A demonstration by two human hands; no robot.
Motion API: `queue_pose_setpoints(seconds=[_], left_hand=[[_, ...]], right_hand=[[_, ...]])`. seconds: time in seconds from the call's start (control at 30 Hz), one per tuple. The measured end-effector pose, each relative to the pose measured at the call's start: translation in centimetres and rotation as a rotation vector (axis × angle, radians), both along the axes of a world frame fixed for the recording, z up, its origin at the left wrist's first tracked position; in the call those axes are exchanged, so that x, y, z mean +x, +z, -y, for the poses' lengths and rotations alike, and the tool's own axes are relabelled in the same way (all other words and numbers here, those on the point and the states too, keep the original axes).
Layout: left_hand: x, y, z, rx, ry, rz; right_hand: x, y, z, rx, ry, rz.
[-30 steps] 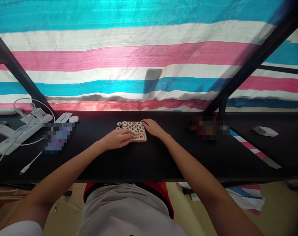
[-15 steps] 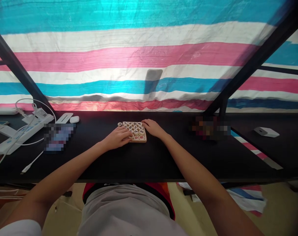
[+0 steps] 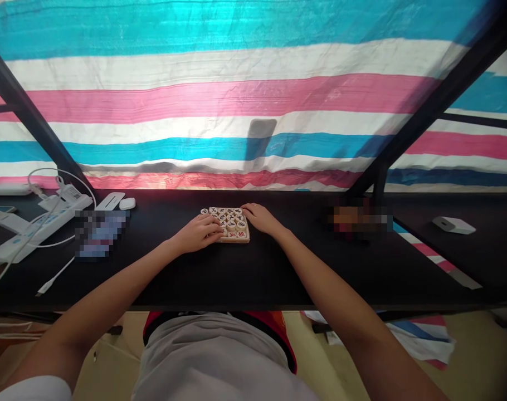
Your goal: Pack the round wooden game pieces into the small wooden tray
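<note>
A shallow light-coloured tray filled with round Chinese chess pieces lies on the black desk. Most visible characters are black; red ones show along the near row. My left hand reaches over the tray's left side, fingers extended and slightly curved, covering the pieces there. Its fingertips rest on or just above them, and no piece shows in its grasp. At the far right corner my right hand has its fingers closed on the tray's edge; its thumb is hidden. One loose chess piece sits beside the far left corner.
On the left are a white power strip with cables, a blurred phone-like object, a white earbud case and a cable plug. A blurred object and a white adapter lie right. Striped sheeting hangs behind.
My left hand has shifted slightly left and back, uncovering more of a piece near the tray's near left part. My right hand stays at the corner.
</note>
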State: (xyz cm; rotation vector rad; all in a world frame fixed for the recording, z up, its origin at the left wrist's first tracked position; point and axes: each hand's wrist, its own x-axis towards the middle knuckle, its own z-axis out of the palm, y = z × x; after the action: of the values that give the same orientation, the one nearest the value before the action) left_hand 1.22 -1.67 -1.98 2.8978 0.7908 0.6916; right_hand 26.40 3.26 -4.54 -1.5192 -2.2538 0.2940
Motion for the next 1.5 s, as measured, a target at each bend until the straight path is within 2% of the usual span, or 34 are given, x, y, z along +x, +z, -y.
queue_pose_setpoints(seconds=[0.2,0.33,0.43,0.7,0.8,0.9,0.97,1.3,1.4,1.5], left_hand=[[-1.4,-0.7,-1.9,-0.131,0.236,0.115],[-3.1,-1.9,-4.0,-0.164,0.392,0.023],[-3.7,-2.3,-4.7,-0.18,0.441,-0.091],[-3.6,-1.2,-3.8,-0.095,0.478,-0.21],[-4.0,-0.7,-3.7,-0.089,0.396,-0.167],[-4.5,-0.3,-3.6,-0.165,0.283,-0.16],[-4.6,-0.1,-3.6,-0.215,0.26,-0.178],[-4.5,0.1,-3.6,-0.223,0.31,-0.214],[-4.5,0.6,-3.5,-0.206,0.311,-0.183],[-3.7,1.1,-2.6,-0.178,0.259,-0.061]], right_hand=[[0.0,0.1,0.0,0.004,0.015,-0.019],[0.0,0.1,0.1,0.007,0.013,-0.022],[0.0,0.0,0.0,0.008,0.015,-0.025],[0.1,-0.3,-0.2,0.013,0.022,-0.023],[0.1,-0.2,-0.1,0.018,0.023,-0.023],[0.0,0.1,0.1,0.008,0.013,-0.014],[0.0,0.2,0.2,0.0,0.008,-0.013],[0.2,-0.3,-0.2,0.016,0.027,-0.025],[0.1,-0.2,-0.2,0.013,0.023,-0.019],[0.0,0.0,0.0,0.005,0.009,-0.012]])
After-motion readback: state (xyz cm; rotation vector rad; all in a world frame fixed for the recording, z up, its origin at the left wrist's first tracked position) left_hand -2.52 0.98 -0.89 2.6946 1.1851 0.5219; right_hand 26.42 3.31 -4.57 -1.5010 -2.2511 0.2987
